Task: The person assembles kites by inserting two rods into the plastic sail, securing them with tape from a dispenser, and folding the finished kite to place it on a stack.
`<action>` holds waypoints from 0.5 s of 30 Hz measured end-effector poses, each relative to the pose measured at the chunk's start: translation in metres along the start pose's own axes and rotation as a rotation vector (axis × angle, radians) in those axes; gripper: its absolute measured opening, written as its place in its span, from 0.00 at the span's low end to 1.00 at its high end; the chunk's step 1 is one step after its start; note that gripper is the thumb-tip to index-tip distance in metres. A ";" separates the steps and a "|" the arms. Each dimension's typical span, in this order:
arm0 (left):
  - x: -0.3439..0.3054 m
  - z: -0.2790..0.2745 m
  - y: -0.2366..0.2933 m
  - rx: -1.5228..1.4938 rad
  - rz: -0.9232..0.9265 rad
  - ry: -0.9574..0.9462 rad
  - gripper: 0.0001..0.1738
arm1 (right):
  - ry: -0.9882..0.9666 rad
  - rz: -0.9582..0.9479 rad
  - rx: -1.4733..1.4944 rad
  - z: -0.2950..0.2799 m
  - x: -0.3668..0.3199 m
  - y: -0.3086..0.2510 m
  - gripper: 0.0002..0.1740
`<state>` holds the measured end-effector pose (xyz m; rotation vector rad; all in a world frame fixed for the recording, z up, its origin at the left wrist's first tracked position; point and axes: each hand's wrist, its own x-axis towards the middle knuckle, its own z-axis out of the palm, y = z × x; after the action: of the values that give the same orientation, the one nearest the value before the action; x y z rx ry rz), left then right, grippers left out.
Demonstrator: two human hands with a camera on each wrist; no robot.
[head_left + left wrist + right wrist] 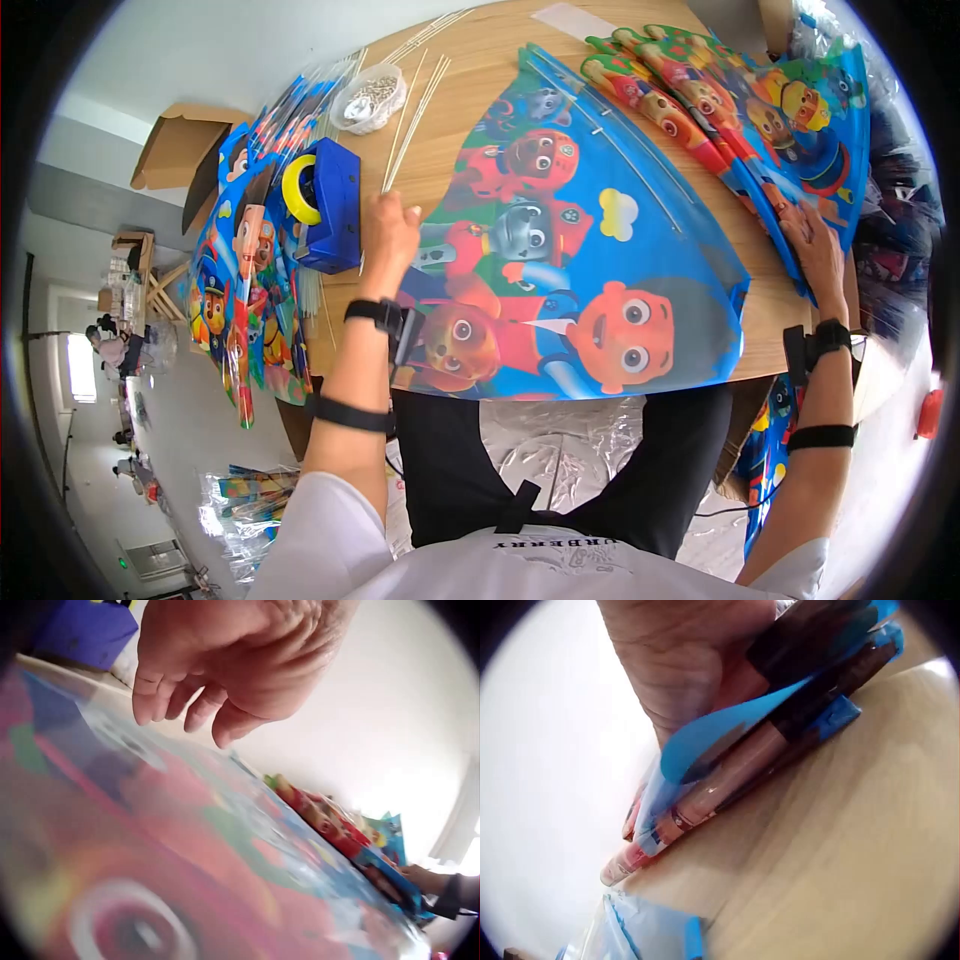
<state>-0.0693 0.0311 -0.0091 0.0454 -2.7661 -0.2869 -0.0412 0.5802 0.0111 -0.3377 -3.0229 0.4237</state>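
A big blue kite sheet [570, 270] printed with cartoon dogs and a boy lies spread on the wooden table [480, 70]. My left hand [388, 235] hovers at its left edge, beside the thin sticks [415, 110] and the blue tape dispenser [325, 205]. In the left wrist view that left hand [202, 697] hangs just above the sheet [187, 847], its fingers loosely curled and holding nothing. My right hand [815, 250] rests on the near edge of a stack of folded kite sheets [760, 110]. Under the right hand [682, 667] a blue sheet edge [727, 727] curls up off the stack [705, 802].
A clear bag of small metal parts [368, 97] sits at the back left, near a yellow tape roll [298, 190] on the dispenser. More printed kites [245, 290] hang over the table's left edge. An open cardboard box [180, 145] stands beyond. Plastic-wrapped stock [900, 200] crowds the right.
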 end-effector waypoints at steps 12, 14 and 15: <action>0.033 0.009 -0.030 0.263 -0.305 -0.304 0.14 | 0.415 -0.122 0.443 0.014 -0.094 -0.053 0.02; 0.034 0.012 -0.037 0.278 -0.250 -0.324 0.14 | 0.288 -0.066 0.602 0.034 -0.111 -0.060 0.04; 0.031 0.011 -0.038 0.263 -0.206 -0.293 0.14 | 0.208 -0.034 0.657 0.045 -0.114 -0.061 0.07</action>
<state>-0.1024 -0.0062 -0.0164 0.3856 -3.0769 0.0242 0.0529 0.4855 -0.0191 -0.2543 -2.4977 1.2349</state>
